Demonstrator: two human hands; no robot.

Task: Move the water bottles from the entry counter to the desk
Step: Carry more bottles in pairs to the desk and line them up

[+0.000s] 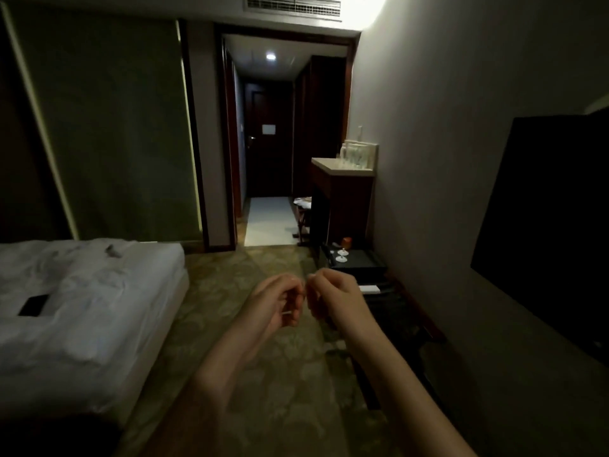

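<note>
I see both hands, left [280, 301] and right [333, 296], loosely curled and holding nothing; bottles [354, 155] stand on the counter's [329, 167] far edge, well apart.

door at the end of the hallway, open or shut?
Shut. The dark wooden door fills its frame with no gap showing, a white notice on its face and its handle at the left edge.

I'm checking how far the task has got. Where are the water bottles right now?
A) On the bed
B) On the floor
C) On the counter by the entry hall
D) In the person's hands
C: the water bottles stand on the counter; the left hand and right hand hold nothing.
</note>
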